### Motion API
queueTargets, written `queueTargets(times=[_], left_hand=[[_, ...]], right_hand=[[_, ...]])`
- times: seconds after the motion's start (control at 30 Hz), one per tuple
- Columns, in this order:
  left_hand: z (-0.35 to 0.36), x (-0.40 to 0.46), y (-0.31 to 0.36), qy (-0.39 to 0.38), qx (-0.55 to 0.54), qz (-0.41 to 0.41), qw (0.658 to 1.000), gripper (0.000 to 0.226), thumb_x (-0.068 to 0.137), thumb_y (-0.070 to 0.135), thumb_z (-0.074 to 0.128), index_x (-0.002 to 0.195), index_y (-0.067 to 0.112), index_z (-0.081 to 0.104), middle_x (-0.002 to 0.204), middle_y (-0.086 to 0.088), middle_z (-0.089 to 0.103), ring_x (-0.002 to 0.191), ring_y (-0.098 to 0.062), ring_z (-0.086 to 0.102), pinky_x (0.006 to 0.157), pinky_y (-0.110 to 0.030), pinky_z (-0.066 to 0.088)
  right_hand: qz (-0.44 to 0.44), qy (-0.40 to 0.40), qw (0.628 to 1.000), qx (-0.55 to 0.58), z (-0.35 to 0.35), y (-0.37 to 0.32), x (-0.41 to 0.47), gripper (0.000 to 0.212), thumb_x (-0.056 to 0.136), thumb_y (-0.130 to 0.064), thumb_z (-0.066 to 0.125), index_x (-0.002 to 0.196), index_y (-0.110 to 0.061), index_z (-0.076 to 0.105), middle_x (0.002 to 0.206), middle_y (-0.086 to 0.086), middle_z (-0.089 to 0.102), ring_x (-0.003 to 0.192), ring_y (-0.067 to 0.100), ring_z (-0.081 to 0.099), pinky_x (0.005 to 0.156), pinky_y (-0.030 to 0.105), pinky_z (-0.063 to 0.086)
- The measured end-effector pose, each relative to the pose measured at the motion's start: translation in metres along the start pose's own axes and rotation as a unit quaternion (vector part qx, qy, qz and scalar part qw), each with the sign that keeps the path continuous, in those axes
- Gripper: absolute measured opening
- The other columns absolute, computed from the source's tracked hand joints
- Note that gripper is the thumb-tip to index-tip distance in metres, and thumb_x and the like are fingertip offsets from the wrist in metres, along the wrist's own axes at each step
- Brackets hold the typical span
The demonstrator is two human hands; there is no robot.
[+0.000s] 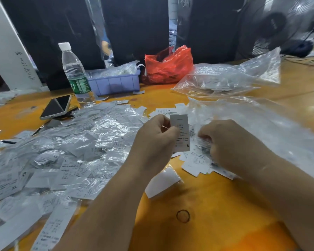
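From the head view, the risk is mixing sizes. You hold one label [180, 132], marked S, upright above the table [207, 205], on your side of the bottle [74, 73] and to its right. If it slips, it could drop among the loose labels [196, 163] below it. It could also drift into the big heap [71, 151], which lies on your side of the bottle and shows XL and XS labels. The slick bag [252, 124], well right of the bottle, could slide over the labels and hide them. Your left hand [158, 140] pinches the label's left edge, its fingers curled close. Your right hand [230, 142] curls down onto the loose labels; whether it grips one, I cannot tell.
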State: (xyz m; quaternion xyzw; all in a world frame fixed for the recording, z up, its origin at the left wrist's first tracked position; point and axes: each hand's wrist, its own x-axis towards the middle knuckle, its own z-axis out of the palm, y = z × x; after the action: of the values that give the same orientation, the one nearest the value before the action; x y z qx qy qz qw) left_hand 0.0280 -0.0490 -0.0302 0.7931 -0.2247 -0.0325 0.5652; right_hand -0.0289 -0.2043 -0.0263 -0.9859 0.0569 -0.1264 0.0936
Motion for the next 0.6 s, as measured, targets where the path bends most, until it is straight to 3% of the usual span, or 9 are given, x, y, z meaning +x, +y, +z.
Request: queueTargets(times=[0.13, 0.23, 0.33, 0.43, 0.6], left_hand=[[0.002, 0.0, -0.002, -0.006, 0.037, 0.003, 0.999, 0.01, 0.092, 0.017, 0.051, 0.086, 0.021, 0.058, 0.088, -0.001, 0.068, 0.063, -0.004, 0.06, 0.045, -0.011, 0.038], [0.003, 0.001, -0.003, -0.011, 0.052, 0.004, 0.999, 0.009, 0.092, 0.018, 0.051, 0.088, 0.021, 0.058, 0.092, 0.0, 0.068, 0.081, -0.011, 0.065, 0.05, -0.012, 0.044], [0.005, 0.001, -0.004, -0.014, 0.065, 0.006, 0.998, 0.008, 0.092, 0.018, 0.051, 0.089, 0.021, 0.058, 0.093, 0.001, 0.069, 0.085, -0.015, 0.066, 0.054, -0.016, 0.046], [0.007, 0.001, -0.005, -0.019, 0.077, 0.014, 0.997, 0.008, 0.092, 0.019, 0.052, 0.087, 0.022, 0.057, 0.092, 0.001, 0.069, 0.08, -0.013, 0.064, 0.052, -0.014, 0.045], [0.008, 0.001, -0.005, -0.018, 0.09, 0.026, 0.995, 0.009, 0.092, 0.019, 0.053, 0.084, 0.022, 0.058, 0.085, 0.005, 0.068, 0.071, -0.007, 0.062, 0.048, -0.009, 0.042]], right_hand=[[0.002, 0.041, 0.998, -0.043, -0.001, 0.008, 0.003, 0.033, 0.083, 0.002, 0.051, 0.108, -0.015, 0.065, 0.105, 0.002, 0.06, 0.098, 0.024, 0.056, 0.076, 0.037, 0.053], [0.059, -0.014, 0.994, -0.094, 0.001, 0.007, -0.003, 0.008, 0.087, -0.012, 0.05, 0.087, -0.017, 0.044, 0.095, 0.0, 0.047, 0.088, 0.024, 0.045, 0.063, 0.034, 0.04], [0.066, -0.03, 0.994, -0.083, 0.008, 0.002, -0.006, 0.024, 0.084, -0.005, 0.049, 0.076, -0.019, 0.031, 0.078, -0.001, 0.037, 0.073, 0.022, 0.04, 0.054, 0.031, 0.031], [0.048, -0.006, 0.996, -0.079, 0.009, 0.0, -0.005, 0.025, 0.083, -0.003, 0.051, 0.084, -0.019, 0.032, 0.075, -0.003, 0.028, 0.068, 0.02, 0.035, 0.052, 0.029, 0.028], [0.047, 0.042, 0.997, -0.044, 0.009, -0.002, -0.003, 0.023, 0.08, 0.003, 0.049, 0.092, -0.015, 0.044, 0.091, 0.001, 0.041, 0.073, 0.022, 0.04, 0.059, 0.034, 0.039]])
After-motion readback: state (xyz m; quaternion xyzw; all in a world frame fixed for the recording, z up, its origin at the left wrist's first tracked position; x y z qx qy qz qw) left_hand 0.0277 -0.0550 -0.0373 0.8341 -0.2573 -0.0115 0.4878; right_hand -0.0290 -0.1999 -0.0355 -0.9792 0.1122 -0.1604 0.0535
